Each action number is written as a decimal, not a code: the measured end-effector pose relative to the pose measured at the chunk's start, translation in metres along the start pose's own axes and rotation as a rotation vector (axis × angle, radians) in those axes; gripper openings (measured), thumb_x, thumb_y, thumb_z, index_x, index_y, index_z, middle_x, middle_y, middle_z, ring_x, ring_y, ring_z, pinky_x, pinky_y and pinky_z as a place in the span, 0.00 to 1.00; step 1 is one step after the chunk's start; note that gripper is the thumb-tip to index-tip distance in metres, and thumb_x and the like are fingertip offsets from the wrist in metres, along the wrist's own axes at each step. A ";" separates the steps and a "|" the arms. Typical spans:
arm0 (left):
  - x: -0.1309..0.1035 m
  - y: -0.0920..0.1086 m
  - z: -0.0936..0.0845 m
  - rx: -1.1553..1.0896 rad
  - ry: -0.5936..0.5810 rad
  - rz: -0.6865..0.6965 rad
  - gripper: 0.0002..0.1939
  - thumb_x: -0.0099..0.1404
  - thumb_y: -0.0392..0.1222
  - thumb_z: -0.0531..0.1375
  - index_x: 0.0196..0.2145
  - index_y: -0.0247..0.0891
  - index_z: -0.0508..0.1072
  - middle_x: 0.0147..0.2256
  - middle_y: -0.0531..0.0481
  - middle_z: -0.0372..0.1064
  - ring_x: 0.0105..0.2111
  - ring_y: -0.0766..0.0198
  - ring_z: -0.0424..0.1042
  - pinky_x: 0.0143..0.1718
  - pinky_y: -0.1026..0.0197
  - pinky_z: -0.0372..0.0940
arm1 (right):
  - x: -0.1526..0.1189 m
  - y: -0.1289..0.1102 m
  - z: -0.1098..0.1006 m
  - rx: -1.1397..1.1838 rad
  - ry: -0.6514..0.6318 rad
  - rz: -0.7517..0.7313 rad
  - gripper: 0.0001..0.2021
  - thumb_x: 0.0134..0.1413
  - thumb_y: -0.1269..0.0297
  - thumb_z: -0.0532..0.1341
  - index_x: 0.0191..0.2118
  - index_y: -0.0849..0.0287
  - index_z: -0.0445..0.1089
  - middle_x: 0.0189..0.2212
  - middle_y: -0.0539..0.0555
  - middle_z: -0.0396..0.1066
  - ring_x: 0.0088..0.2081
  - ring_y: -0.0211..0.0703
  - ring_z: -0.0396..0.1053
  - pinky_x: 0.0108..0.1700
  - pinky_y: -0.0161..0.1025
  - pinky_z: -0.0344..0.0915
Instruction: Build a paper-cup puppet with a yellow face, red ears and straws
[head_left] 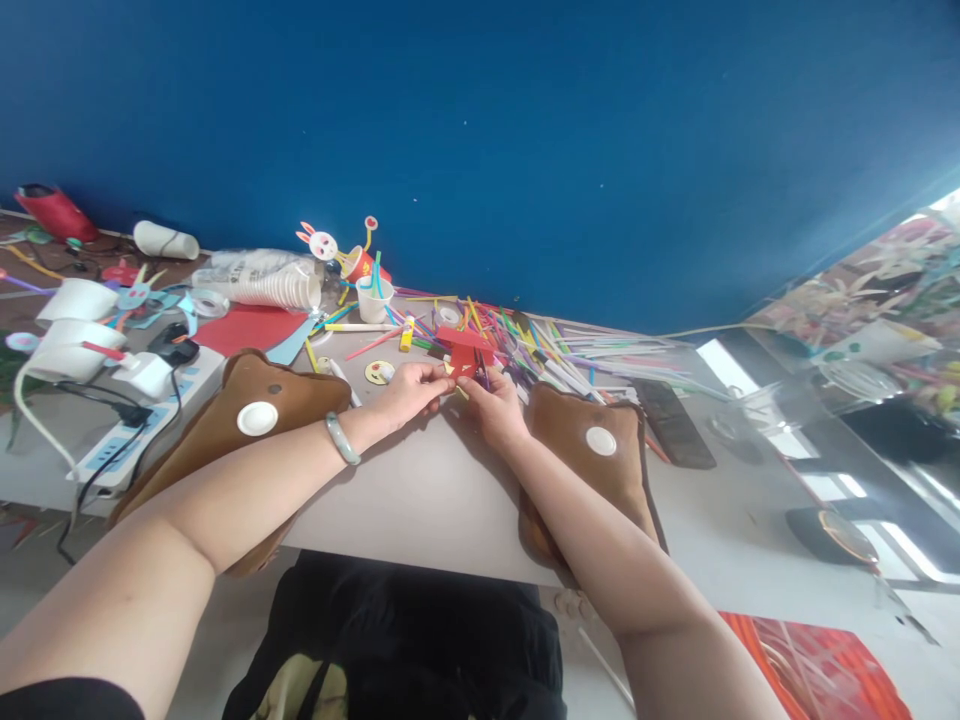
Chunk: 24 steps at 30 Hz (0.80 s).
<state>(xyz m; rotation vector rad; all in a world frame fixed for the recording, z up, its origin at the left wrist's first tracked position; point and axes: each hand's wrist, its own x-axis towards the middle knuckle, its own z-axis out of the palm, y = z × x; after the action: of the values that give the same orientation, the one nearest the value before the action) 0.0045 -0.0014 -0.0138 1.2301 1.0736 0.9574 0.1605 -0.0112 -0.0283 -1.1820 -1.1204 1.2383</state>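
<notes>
Both hands meet over the middle of the table [420, 510]. My left hand [415, 393], with a bangle on its wrist, is closed in a pinch at a small yellowish piece [448, 368]. Close beside it, my right hand [491, 400] is closed, its thumb pointing to the same spot. A red paper piece [466, 352] stands just behind the fingertips. Something dark, perhaps scissors, shows by my right fingers, too small to make out. A round yellow face cutout [379, 373] lies left of my left hand, near a yellow glue stick [406, 334].
Brown cushions [592, 475] lie under both forearms. Behind the hands spread colourful sticks [570, 345]. A white cup with straws [374, 300], stacked cups [277, 290] and a power strip [150, 425] are at the left. A dark phone-like object [671, 422] lies right.
</notes>
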 end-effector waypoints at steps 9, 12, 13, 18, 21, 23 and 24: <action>0.015 0.015 -0.026 -0.167 0.360 0.276 0.10 0.59 0.45 0.65 0.28 0.37 0.70 0.16 0.58 0.61 0.16 0.74 0.59 0.18 0.69 0.52 | 0.004 -0.001 -0.005 -0.344 0.065 -0.149 0.08 0.46 0.59 0.65 0.28 0.58 0.71 0.22 0.47 0.66 0.25 0.36 0.59 0.29 0.36 0.58; 0.018 0.025 -0.034 -0.236 0.436 0.310 0.11 0.59 0.44 0.65 0.27 0.37 0.69 0.17 0.58 0.63 0.16 0.74 0.60 0.17 0.69 0.51 | 0.003 0.001 -0.005 -0.437 -0.021 -0.181 0.07 0.47 0.60 0.63 0.27 0.58 0.72 0.23 0.49 0.67 0.26 0.38 0.61 0.30 0.37 0.58; 0.018 0.030 -0.036 -0.248 0.450 0.323 0.11 0.59 0.44 0.66 0.27 0.37 0.68 0.18 0.57 0.64 0.16 0.75 0.60 0.16 0.69 0.51 | 0.003 0.002 -0.005 -0.470 -0.045 -0.191 0.07 0.47 0.61 0.63 0.27 0.58 0.72 0.22 0.49 0.68 0.26 0.39 0.61 0.30 0.37 0.58; 0.011 0.065 -0.048 -0.214 0.505 0.403 0.12 0.60 0.47 0.65 0.27 0.37 0.69 0.21 0.55 0.67 0.16 0.75 0.61 0.16 0.69 0.52 | 0.004 0.004 -0.005 -0.619 -0.132 -0.202 0.05 0.49 0.62 0.62 0.27 0.57 0.72 0.20 0.49 0.67 0.25 0.40 0.62 0.31 0.38 0.56; 0.008 0.080 -0.056 -0.136 0.471 0.422 0.10 0.58 0.45 0.66 0.28 0.36 0.71 0.24 0.53 0.70 0.18 0.74 0.63 0.18 0.70 0.55 | 0.005 0.005 -0.005 -0.657 -0.184 -0.214 0.05 0.48 0.63 0.62 0.27 0.58 0.72 0.23 0.50 0.69 0.28 0.41 0.63 0.33 0.38 0.56; 0.007 0.079 -0.062 -0.017 0.414 0.380 0.08 0.56 0.42 0.67 0.27 0.35 0.74 0.22 0.53 0.69 0.18 0.73 0.64 0.20 0.69 0.57 | 0.007 0.006 -0.005 -0.656 -0.191 -0.223 0.04 0.47 0.64 0.63 0.27 0.58 0.72 0.24 0.50 0.70 0.29 0.41 0.63 0.34 0.38 0.56; 0.008 0.075 -0.066 0.064 0.382 0.343 0.07 0.55 0.40 0.67 0.26 0.35 0.75 0.21 0.53 0.68 0.19 0.72 0.64 0.21 0.69 0.57 | 0.008 0.007 -0.005 -0.648 -0.188 -0.221 0.04 0.46 0.64 0.63 0.27 0.58 0.72 0.24 0.50 0.70 0.29 0.41 0.62 0.34 0.38 0.56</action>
<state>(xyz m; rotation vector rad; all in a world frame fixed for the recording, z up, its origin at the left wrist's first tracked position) -0.0576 0.0302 0.0586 1.3427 1.2160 1.4747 0.1654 -0.0035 -0.0359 -1.3750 -1.8266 0.8446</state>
